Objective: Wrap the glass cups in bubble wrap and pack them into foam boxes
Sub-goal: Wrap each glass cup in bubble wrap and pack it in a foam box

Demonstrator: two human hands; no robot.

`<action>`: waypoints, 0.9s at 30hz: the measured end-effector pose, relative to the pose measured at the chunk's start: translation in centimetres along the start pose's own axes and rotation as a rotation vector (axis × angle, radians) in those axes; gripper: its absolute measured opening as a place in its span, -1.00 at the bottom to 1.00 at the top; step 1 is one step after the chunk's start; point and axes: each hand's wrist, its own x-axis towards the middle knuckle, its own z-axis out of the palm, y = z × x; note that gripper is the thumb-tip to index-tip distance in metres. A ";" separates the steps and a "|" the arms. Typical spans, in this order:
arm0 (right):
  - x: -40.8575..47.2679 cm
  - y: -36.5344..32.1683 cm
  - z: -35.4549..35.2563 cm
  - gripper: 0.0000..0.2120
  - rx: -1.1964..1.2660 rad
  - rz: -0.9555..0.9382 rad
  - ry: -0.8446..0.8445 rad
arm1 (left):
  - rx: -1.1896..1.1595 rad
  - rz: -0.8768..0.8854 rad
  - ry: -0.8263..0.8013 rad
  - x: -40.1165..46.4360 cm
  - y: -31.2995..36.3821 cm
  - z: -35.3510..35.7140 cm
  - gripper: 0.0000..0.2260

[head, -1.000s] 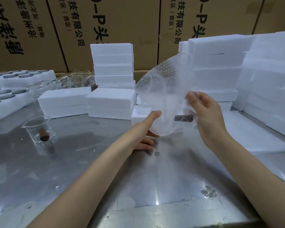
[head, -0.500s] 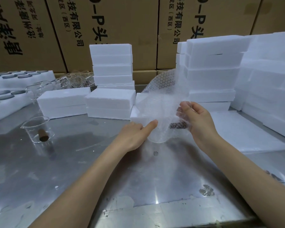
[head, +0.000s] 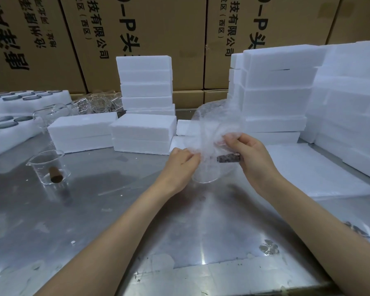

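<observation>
Gripping bubble wrap (head: 212, 133): left hand (head: 183, 162), right hand (head: 252, 155).

Steel bench (head: 137, 221), shiny w/ scuffs. On it: glass beaker (head: 48, 167) at left w/ brown cork inside, foam boxes (head: 143, 133) stacked mid & right, foam trays (head: 6, 133) far left, flat foam sheet (head: 316, 171) at right, loose glassware (head: 94, 103) at back.

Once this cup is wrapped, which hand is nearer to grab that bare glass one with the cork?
Left. The left hand is nearer the bare glass cup at table left; the right hand is farther, beyond the bubble wrap.
</observation>
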 end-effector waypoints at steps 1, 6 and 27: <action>-0.1 0.0 0.1 -0.85 -0.024 -0.007 -0.035 | -0.013 -0.011 0.000 0.0 0.0 -0.1 -0.70; -0.2 -0.3 0.2 -0.81 -0.190 -0.108 -0.136 | 0.002 0.010 -0.012 -0.1 0.3 -0.3 -0.81; 0.1 0.5 -0.3 -0.70 -1.182 -0.314 -0.231 | 0.228 0.474 0.104 -1.4 0.6 -0.9 -0.60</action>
